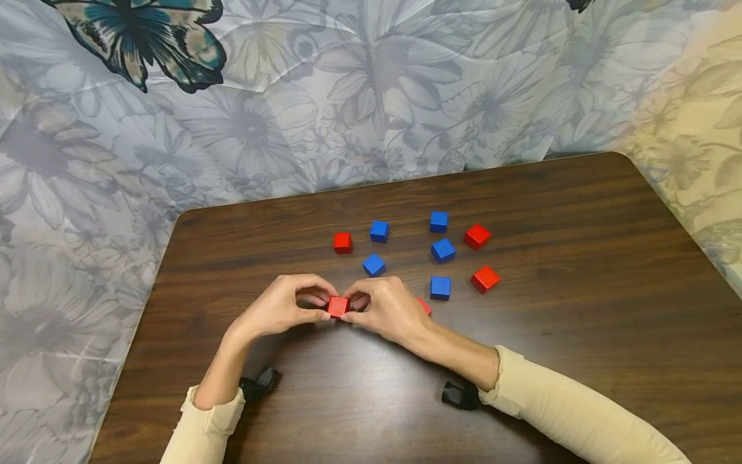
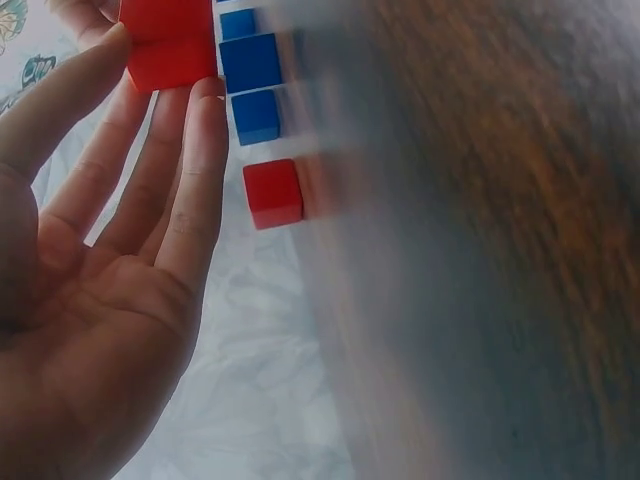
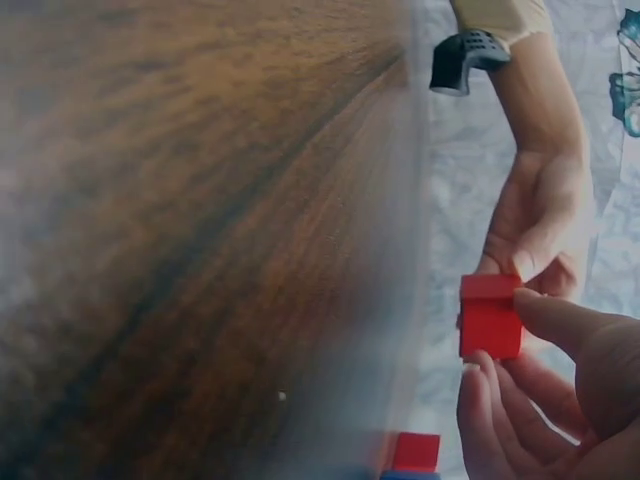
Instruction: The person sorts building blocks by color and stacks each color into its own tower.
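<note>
Both hands meet over the table around one red cube (image 1: 339, 307). My left hand (image 1: 275, 308) pinches it from the left, thumb in front and fingers behind. From the other side my right hand (image 1: 391, 310) grips the same cube between thumb and fingertips. The left wrist view shows the held cube (image 2: 170, 45) at the tips of the left fingers. In the right wrist view, thumbs and fingers of both hands surround the cube (image 3: 490, 318). Just past the right hand, another red cube (image 1: 425, 306) is partly hidden. A blue cube (image 1: 373, 265) lies just behind the hands.
Several more cubes lie scattered farther back: a red cube (image 1: 342, 243), a blue cube (image 1: 379, 231), three blue ones to the right, and two red ones beyond those. The brown wooden table (image 1: 580, 290) ends against a floral cloth (image 1: 406, 96). Black wrist cameras (image 1: 460, 395) sit by both sleeves.
</note>
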`<state>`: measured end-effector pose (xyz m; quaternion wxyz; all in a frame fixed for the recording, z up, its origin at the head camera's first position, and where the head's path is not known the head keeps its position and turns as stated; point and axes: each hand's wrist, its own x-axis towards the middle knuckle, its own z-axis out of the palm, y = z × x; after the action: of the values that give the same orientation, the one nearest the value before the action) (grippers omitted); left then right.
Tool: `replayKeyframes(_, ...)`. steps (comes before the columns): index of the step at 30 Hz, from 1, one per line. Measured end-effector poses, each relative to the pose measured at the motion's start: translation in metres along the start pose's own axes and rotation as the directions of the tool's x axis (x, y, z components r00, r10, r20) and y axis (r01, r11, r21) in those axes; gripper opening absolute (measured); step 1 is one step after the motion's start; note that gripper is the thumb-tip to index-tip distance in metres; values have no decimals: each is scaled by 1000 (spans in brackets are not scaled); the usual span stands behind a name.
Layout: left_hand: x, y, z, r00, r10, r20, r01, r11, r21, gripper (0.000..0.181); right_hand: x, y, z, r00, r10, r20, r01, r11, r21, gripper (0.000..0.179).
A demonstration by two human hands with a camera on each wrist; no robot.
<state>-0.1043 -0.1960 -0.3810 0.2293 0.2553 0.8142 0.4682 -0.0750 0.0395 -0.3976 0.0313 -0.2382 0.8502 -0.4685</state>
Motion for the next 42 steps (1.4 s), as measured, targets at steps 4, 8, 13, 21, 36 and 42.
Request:
replayKeyframes(4,-3,-1,-1,1000,-6,-1,6,1000,-7,35,2,-1,2,1000,-13,15,13,1000,17,24)
replayKeyframes(8,-4,-1,-2,1000,-17,19,17,1000,14,33,3,-1,4,999,-17,42,16,1000,27,24)
replayKeyframes(13,-6,-5,0,998,-46,50,44,998,36,33,3,-2,8,996,0,95,-2,1000,18,24)
replayKeyframes(21,-7,-8,-1,994,-62,93,55,995,78,30,3,-3,14,991,11,132,-11,1000,6,23)
replayKeyframes(36,-10,-13,-4,988,-95,119,87,994,71,28,6,1,27,990,64,129,-73,995,63,22)
replayKeyframes(42,-10,-18,-4,988,-101,117,96,994,53,28,6,2,28,988,84,132,-97,991,94,21)
